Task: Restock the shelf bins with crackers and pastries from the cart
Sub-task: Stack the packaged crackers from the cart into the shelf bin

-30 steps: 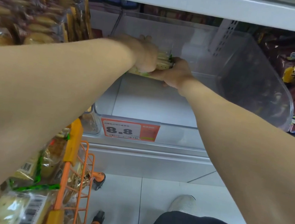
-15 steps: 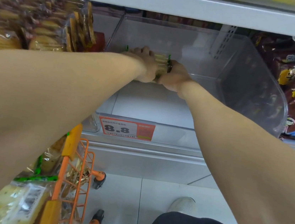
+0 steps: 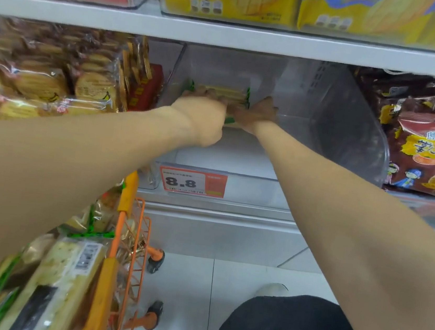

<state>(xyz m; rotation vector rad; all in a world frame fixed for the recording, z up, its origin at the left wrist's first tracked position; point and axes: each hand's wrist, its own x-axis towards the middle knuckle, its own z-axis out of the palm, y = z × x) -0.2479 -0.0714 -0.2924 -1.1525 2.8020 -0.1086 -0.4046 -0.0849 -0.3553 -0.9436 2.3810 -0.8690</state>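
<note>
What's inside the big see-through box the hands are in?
Inside the clear bin only one cracker pack with green ends shows, at the back, held by the left hand and right hand. The hands cover its front.

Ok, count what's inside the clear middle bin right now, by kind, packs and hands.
cracker pack: 1
hands, both on the pack, left hand and right hand: 2
Total: 3

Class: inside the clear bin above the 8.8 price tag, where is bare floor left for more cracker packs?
Bare floor runs from the cracker pack forward to the bin front, and rightward to its side wall. The back left is crowded: left hand and right hand hold the pack there.
</note>
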